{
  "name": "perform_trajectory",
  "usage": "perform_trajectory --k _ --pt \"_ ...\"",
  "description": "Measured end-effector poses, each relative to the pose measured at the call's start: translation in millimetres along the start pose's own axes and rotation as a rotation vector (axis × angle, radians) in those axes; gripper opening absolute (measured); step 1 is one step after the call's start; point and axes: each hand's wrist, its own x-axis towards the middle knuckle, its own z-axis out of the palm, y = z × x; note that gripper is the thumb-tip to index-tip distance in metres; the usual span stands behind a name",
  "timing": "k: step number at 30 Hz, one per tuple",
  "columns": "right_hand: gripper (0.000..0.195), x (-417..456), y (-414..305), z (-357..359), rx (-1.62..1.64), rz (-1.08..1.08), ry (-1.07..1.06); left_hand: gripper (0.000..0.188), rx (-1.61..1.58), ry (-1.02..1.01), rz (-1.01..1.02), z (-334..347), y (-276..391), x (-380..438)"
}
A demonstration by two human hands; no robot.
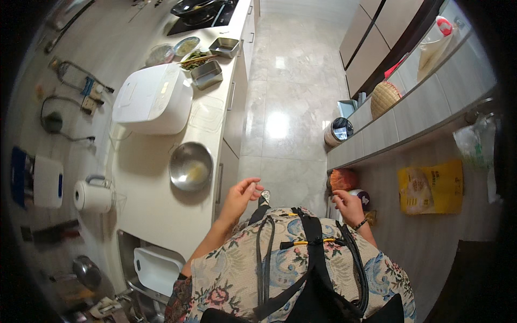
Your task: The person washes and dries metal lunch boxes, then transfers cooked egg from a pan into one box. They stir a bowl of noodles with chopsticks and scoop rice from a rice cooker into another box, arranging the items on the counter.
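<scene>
My left hand (241,198) hangs over the counter's front edge with its fingers apart and nothing in them. Closest to it on the counter is a steel bowl (191,166) with something pale yellow at its bottom. On the other side of my body, my right hand (348,205) is raised with fingers bent and apart, holding nothing that shows. Beside that hand are a red-orange bag (343,179) and a white and purple container (360,198), partly hidden by it. A patterned apron with black straps covers my front.
A white rice-cooker-like appliance (151,99), two steel trays (207,74) (224,47), and a dish of green vegetables with chopsticks (196,59) stand on the left counter. Further off is a black pan (198,8) on a hob. A sink with a white basin (157,269) lies lower left. A canister (338,131) stands right.
</scene>
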Motion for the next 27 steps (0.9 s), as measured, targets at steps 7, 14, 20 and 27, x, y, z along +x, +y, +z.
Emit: perform_trajectory --k 7,14,20,27 --pt "0.022 48 64 7 0.025 0.121 0.111 0.023 -0.307 0.0 -0.14 18 35 137" --pt "0.022 180 103 -43 -0.108 0.127 0.059 0.01 -0.687 0.215 -0.052 27 43 283" --pt "0.02 371 69 -130 -0.224 -0.143 0.023 0.01 -0.743 0.566 0.114 33 82 365" --pt "0.02 553 -48 -152 -0.218 -0.619 0.012 0.01 -0.715 0.807 0.25 19 105 417"
